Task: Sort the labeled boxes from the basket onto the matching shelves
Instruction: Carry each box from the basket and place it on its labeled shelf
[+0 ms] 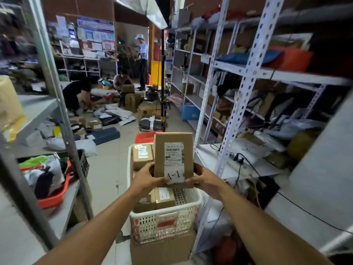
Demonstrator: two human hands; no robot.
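A flat brown cardboard box (173, 142) with a shipping label and a white "A-1" tag stands upright above the white plastic basket (164, 222). My left hand (148, 177) grips its lower left edge. My right hand (203, 178) grips its lower right edge, thumb on the front. Inside the basket lie several more brown boxes: one labeled box (142, 155) at the back left, another tagged box (164, 197) under my hands.
The basket rests on a cardboard carton (162, 251). White metal shelving (246, 77) with parcels runs along the right; a grey rack (57, 96) with a red tub (55, 196) is on the left. Three people work among parcels on the floor ahead.
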